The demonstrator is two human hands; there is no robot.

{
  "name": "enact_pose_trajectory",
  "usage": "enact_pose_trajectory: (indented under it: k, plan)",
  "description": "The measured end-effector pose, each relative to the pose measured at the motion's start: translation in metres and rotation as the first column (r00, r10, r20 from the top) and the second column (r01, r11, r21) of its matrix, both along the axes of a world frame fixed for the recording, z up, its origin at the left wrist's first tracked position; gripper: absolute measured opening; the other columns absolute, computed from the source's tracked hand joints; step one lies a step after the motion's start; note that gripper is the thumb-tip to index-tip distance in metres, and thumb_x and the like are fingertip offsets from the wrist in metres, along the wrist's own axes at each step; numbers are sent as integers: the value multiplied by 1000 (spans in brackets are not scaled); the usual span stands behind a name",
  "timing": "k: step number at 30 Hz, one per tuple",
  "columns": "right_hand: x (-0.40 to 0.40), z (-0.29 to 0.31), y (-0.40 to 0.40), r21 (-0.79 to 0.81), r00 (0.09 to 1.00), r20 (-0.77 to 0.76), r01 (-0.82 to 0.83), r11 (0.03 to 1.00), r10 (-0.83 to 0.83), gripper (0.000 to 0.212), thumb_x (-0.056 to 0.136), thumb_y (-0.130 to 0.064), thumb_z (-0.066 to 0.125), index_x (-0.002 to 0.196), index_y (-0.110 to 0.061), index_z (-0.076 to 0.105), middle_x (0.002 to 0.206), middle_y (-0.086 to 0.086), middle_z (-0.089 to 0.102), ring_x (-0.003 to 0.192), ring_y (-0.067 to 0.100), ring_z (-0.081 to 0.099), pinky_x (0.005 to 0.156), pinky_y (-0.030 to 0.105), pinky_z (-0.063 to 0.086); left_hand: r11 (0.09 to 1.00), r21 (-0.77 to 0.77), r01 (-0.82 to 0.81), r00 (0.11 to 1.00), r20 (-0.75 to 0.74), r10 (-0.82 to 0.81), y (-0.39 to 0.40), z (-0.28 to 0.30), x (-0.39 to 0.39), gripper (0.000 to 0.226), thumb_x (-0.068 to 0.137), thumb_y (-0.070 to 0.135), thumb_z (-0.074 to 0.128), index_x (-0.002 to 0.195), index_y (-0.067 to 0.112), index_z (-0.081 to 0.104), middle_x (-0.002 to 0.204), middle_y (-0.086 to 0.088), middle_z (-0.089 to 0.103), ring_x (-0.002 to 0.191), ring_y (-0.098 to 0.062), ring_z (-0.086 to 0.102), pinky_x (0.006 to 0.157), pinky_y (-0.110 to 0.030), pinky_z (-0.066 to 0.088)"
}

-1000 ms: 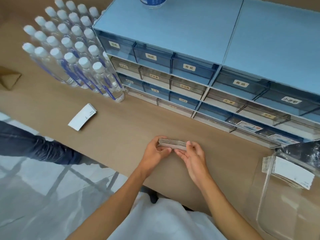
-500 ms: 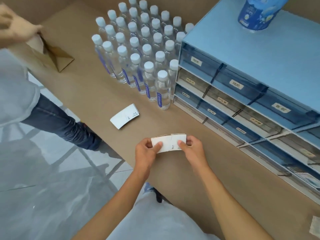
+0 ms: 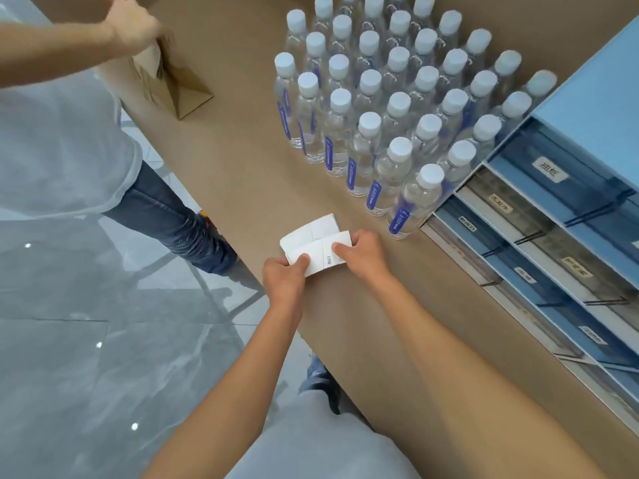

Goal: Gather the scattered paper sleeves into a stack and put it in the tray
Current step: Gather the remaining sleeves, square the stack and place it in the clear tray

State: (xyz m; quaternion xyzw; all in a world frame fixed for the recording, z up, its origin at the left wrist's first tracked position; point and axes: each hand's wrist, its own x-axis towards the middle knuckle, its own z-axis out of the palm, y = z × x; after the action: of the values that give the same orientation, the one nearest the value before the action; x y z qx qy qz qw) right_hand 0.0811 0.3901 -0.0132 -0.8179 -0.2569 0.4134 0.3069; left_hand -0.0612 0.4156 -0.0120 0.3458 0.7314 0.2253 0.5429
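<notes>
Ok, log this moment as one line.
left hand: holding sleeve stack | right hand: holding stack | loose sleeve: under stack | tray: unseen

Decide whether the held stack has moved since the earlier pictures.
Yes. The stack has moved left along the counter, toward the bottles, onto the lone sleeve.

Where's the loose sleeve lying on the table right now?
In the head view the loose sleeve lies at the table's near edge, partly under the stack held in both hands, just left of the nearest bottles.
</notes>
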Motion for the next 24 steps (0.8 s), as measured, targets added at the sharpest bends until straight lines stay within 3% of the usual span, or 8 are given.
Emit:
enact_pose_trajectory:
  k: [4,8,11,16,18,21,24]
  plan:
    - [3,-2,23,-41,1000,-6,3,999,-3,31,74,-26,68,83,4,70,92,20,72,97,36,66,83,49,55,999,-40,2,997,-73,-5,19,-4,5,24,81,30,68,88,9,58,100,-10,65,72,-21,57,59,-27,42]
    - [4,-4,37,-57,1000,-2,3,998,-3,30,76,-26,70,85,3,71,92,20,74,96,35,68,83,48,56,996,-84,-27,994,-112,17,33,-7,10,25,76,33,69,87,13,58,119,-14,62,86,-29,63,67,-31,47]
    - [1,-9,44,-62,1000,12,14,998,-13,30,76,-27,71,84,3,69,89,18,74,90,35,69,79,45,57,995,-85,-51,994,-96,43,40,-10,10,24,77,30,70,87,10,61,115,-14,65,71,-21,60,54,-25,41]
    - [-2,-12,47,-104,1000,-22,19,994,-21,37,77,-31,73,96,-1,65,101,16,72,97,34,68,79,41,54,986,-131,-103,993,-65,95,46,-14,9,29,78,20,73,99,3,65,107,-13,71,65,-16,58,49,-22,39]
    - [0,-10,48,-114,1000,-14,-1,994,-1,37,76,-30,74,97,-1,64,101,16,71,96,35,68,78,41,54,988,-127,-92,994,-68,84,48,-15,8,28,78,19,75,97,1,65,107,-15,72,64,-18,59,52,-23,42]
    - [1,-10,49,-108,1000,-15,20,994,-21,45,75,-26,74,107,1,58,102,12,67,99,33,66,77,39,53,985,-147,-85,996,-49,78,49,-16,6,46,77,21,77,113,-4,62,111,-18,69,76,-26,60,63,-28,47]
    - [1,-11,46,-82,994,-76,71,994,-77,49,75,-24,76,114,-3,55,106,7,66,96,25,65,74,33,51,983,-173,-60,998,-30,55,52,-15,3,30,77,19,78,94,0,63,94,-12,66,73,-26,60,66,-33,53]
